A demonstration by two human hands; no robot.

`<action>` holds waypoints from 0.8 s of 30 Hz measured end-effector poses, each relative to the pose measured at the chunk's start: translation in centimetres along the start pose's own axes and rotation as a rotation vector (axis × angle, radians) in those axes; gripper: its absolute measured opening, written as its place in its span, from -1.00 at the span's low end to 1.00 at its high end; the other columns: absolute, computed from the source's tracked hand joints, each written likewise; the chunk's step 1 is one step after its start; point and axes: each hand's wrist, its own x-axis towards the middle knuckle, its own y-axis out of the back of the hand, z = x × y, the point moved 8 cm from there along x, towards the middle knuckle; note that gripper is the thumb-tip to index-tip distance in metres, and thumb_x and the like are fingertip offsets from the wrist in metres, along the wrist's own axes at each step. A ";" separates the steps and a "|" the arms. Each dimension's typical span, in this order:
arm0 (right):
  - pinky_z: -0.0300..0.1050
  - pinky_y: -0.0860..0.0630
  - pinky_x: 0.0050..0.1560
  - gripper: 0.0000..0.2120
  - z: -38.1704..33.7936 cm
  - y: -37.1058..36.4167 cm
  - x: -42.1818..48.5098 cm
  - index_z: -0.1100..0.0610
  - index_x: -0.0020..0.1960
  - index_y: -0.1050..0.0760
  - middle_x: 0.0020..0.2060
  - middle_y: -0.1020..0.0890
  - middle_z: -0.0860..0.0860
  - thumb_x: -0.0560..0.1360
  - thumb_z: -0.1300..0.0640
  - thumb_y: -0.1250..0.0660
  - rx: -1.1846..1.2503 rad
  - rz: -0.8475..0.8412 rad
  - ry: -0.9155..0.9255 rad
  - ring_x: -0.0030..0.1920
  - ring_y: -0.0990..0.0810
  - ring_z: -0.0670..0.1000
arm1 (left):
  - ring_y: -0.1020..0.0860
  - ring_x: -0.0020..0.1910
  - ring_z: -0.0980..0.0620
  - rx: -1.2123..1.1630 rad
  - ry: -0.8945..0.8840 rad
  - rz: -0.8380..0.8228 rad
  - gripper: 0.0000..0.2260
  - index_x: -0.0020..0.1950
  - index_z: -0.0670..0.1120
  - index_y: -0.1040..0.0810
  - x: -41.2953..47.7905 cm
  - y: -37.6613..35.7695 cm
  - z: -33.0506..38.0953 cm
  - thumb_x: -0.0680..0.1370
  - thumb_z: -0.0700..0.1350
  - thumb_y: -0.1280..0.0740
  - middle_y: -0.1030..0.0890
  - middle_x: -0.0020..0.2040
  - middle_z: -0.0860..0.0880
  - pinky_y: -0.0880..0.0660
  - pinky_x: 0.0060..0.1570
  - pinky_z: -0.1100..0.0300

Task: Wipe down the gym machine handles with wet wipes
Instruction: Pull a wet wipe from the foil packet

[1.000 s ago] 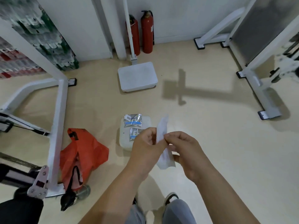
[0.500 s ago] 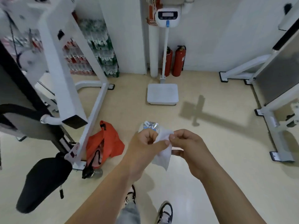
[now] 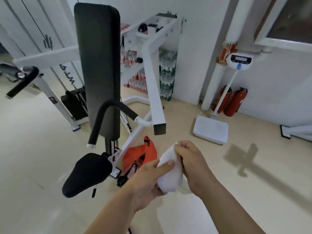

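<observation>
A white wet wipe [image 3: 170, 173] is bunched between both hands in front of me. My left hand [image 3: 145, 181] holds it from below, thumb pressed across its front. My right hand [image 3: 192, 162] pinches its upper edge with curled fingers. To the left stands a white gym machine with a tall black back pad [image 3: 99, 65] and a black seat [image 3: 86, 173]. Its near handle [image 3: 108, 115] is a curved black foam grip with a metal end cap, up and left of my hands and apart from them. A second black handle [image 3: 23, 81] sticks out at the far left.
An orange bag [image 3: 140, 154] lies on the floor at the machine's base, just behind my left hand. A white standing scale [image 3: 211, 130] and two red fire extinguishers [image 3: 234, 102] stand against the back wall. Stacked bottled drinks [image 3: 165, 73] fill a corner behind the machine's white frame.
The view has swung up and left, bringing the machine's pad, seat and handles into sight. The wipe has gone from a hanging sheet to a bunched wad held in both hands.
</observation>
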 end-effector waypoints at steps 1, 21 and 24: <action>0.03 -0.57 -0.09 -0.84 -0.7 -1.9 0.0 0.14 0.01 -0.51 -0.16 -0.60 0.06 0.58 0.05 -0.39 -0.001 -0.019 0.012 -0.13 -0.59 0.06 | -0.65 0.14 -0.22 -0.003 -0.015 -0.008 -0.58 0.30 -0.15 -0.62 -0.2 1.3 0.8 0.54 0.07 -0.49 -0.68 0.21 -0.22 -0.54 0.14 -0.14; 0.01 -0.71 -0.17 -0.93 -9.4 -16.2 5.0 0.04 -0.01 -0.63 -0.27 -0.71 -0.04 0.59 0.05 -0.43 -0.278 0.064 0.310 -0.28 -0.70 0.03 | -0.64 0.08 -0.17 -0.070 -0.329 0.323 -0.94 -0.10 0.13 -0.67 -0.9 18.8 15.1 0.57 -0.01 -0.44 -0.68 0.01 -0.04 -0.66 0.00 -0.13; -0.03 -0.70 -0.07 -0.80 -10.1 -18.3 6.2 0.00 -0.03 -0.73 -0.17 -0.75 -0.04 0.54 -0.10 -0.46 -0.326 -0.215 0.245 -0.14 -0.74 0.02 | -0.65 0.07 -0.17 -0.038 -0.371 0.357 -0.86 -0.04 0.10 -0.67 0.0 17.1 16.2 0.61 0.11 -0.38 -0.70 -0.05 0.00 -0.66 0.08 -0.18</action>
